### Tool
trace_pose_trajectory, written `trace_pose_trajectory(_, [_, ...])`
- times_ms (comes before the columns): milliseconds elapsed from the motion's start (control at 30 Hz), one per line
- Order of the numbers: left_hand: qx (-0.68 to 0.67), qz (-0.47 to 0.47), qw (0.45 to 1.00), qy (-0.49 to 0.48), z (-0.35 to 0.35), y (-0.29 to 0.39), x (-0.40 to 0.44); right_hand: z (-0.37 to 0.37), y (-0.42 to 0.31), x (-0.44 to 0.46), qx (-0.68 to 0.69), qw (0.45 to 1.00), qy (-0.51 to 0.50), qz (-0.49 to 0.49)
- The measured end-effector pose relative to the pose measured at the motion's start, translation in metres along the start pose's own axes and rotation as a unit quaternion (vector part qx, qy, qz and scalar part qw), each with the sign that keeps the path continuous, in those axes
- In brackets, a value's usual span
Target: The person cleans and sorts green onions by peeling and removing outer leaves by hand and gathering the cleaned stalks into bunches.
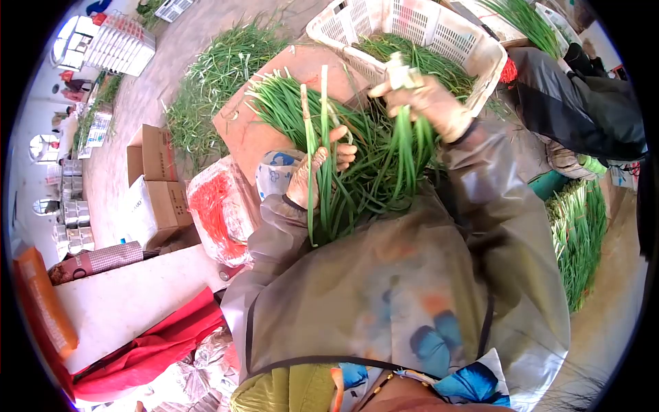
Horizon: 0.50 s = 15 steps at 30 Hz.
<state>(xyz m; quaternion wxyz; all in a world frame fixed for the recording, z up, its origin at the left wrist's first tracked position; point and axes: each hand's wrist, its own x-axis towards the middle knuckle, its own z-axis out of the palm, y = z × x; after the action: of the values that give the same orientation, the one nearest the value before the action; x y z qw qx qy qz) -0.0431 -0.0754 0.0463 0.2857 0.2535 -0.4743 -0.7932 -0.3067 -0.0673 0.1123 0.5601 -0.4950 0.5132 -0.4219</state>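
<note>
My left hand (321,167) is closed around a few long green chives (325,130), whose pale ends point up and whose leaves hang over my lap. Higher and to the right, my right hand (429,103) grips a bunch of chives (408,154) near its whitish ends, with the leaves hanging down. Below and between both hands lies a loose heap of chives (371,182). Just beyond my left hand, a neater pile of chives (278,106) rests on a reddish-brown board (237,127).
A white slatted crate (439,27) holding greens stands beyond my right hand. Loose greens (213,89) cover the floor at the left. Red ties (214,209) lie beside my left arm, near a cardboard box (159,165). Bundled chives (580,240) and another person's leg (570,96) are at the right.
</note>
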Motion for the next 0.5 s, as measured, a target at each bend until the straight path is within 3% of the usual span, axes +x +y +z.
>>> trace_pose_trajectory(133, [-0.015, -0.021, 0.997, -0.07, 0.012, 0.003, -0.003, 0.044, 0.02, 0.023, -0.051, 0.996, -0.065, 0.018])
trace_pose_trajectory(167, [-0.033, -0.027, 0.997, -0.068, 0.013, 0.004, -0.004, 0.046, 0.029, 0.029, 0.016, 0.997, -0.07, 0.003])
trace_pose_trajectory(233, [-0.053, -0.033, 0.996, -0.065, 0.01, 0.004, -0.007, 0.038, 0.034, 0.033, 0.011, 0.998, -0.059, 0.018])
trace_pose_trajectory(333, [-0.033, -0.043, 0.998, 0.023, -0.001, -0.008, -0.011, 0.033, 0.024, 0.024, 0.072, 0.995, -0.058, 0.03])
trace_pose_trajectory(400, [-0.115, -0.036, 0.988, 0.094, -0.002, -0.016, -0.008, 0.029, 0.026, 0.02, 0.084, 0.995, -0.044, 0.018])
trace_pose_trajectory(500, [-0.139, -0.031, 0.983, 0.115, 0.001, -0.019, -0.002, 0.032, 0.035, 0.02, 0.053, 0.998, -0.016, 0.021])
